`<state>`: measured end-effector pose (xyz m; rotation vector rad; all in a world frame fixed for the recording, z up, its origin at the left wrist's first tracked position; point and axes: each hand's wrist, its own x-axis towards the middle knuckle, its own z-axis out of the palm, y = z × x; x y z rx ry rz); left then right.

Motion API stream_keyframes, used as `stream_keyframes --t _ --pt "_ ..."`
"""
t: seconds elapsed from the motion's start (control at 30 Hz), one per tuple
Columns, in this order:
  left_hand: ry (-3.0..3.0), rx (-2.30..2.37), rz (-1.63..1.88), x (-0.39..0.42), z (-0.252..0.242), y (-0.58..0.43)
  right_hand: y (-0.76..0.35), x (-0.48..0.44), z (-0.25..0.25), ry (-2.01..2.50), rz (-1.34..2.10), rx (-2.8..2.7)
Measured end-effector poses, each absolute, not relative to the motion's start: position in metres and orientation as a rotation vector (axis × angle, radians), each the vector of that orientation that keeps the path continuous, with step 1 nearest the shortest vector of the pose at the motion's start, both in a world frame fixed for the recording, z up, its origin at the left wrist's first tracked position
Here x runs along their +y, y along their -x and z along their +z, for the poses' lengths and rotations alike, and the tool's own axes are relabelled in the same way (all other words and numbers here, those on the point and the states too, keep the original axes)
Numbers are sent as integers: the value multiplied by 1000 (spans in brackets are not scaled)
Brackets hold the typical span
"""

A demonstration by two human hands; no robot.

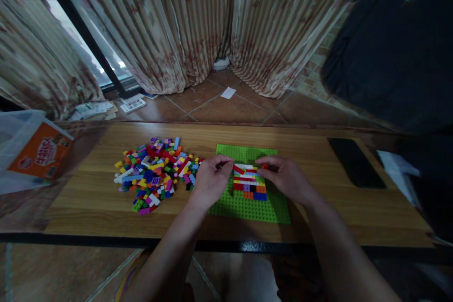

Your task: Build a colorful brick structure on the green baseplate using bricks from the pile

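A green baseplate [247,210] lies on the wooden table, with a small build of coloured bricks [249,184] stacked in rows on it. My left hand [209,180] rests at the left side of the build, fingers curled in a pinch by its top row. My right hand [288,177] is at the right side, fingers closed on the end of the top bricks, where a red piece shows. Whether either hand holds a loose brick is hidden by the fingers.
A heap of several loose coloured bricks [155,172] lies left of the baseplate. A clear plastic box with an orange label [33,151] stands at the far left. A black phone [356,163] lies at the right. Curtains hang behind the table.
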<state>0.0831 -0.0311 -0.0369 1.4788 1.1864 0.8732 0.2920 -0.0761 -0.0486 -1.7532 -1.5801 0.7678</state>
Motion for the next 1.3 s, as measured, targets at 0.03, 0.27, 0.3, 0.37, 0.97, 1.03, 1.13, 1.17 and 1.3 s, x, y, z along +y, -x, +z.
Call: stream_keyframes --t 0.03,0.27,0.3,0.37,0.97,1.03,1.13,1.17,1.3 --pt "-1485 1188 877 -31 -37 -83 -294 -77 -49 1756 775 -1573" --pt "-1486 1178 849 -31 -36 -82 -298 -78 -47 1708 729 -1470" --pt "-1487 1175 847 -32 -35 -82 -298 -78 -45 1688 690 -1468" --pt "-1493 1171 850 -32 -35 -82 -296 -79 -41 1662 633 -1475" --pt "-1500 1186 836 -33 -33 -83 -291 -76 -46 1654 840 -1443" --pt "-1505 1182 834 -33 -33 -83 -292 -75 -48 1665 839 -1487" --pt "-1513 1182 843 -33 -32 -82 -295 -74 -49 1670 843 -1528" --pt "-1515 1181 843 -33 -31 -82 -295 -74 -50 1670 836 -1537" --pt "-1510 1172 833 -33 -31 -82 -295 -75 -50 1665 820 -1533"
